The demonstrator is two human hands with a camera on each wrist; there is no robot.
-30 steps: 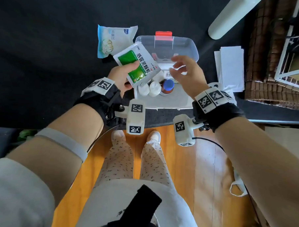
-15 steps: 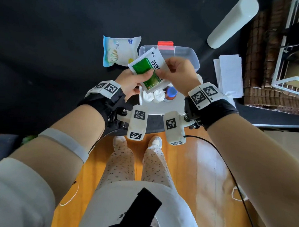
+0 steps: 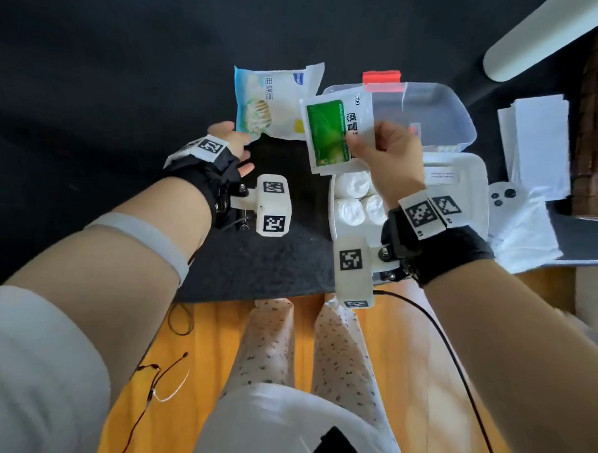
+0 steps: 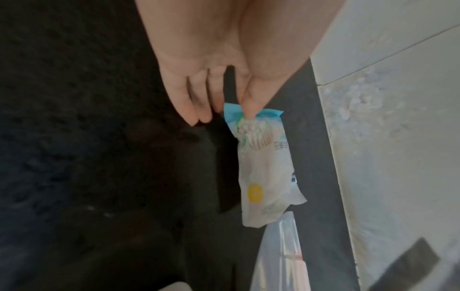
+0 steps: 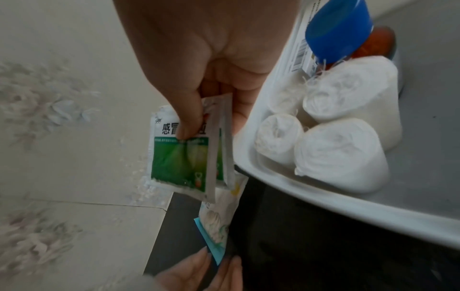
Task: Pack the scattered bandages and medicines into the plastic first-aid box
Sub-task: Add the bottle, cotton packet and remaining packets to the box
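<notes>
The green sachets (image 3: 332,132), flat and glossy, are pinched between thumb and fingers (image 5: 189,118) of the right hand (image 3: 389,158) above the box (image 3: 477,186), centre right of the frame. Two thin sachets appear to be stacked, so one could slide out if the pinch loosens. The swab pack (image 4: 259,157), a soft crinkly film on the dark desk (image 3: 125,81), is touched at its blue end by the left hand (image 3: 229,141), fingers nearly straight; it could skid away. Soft white bandage rolls (image 5: 336,149) already lie in the box
</notes>
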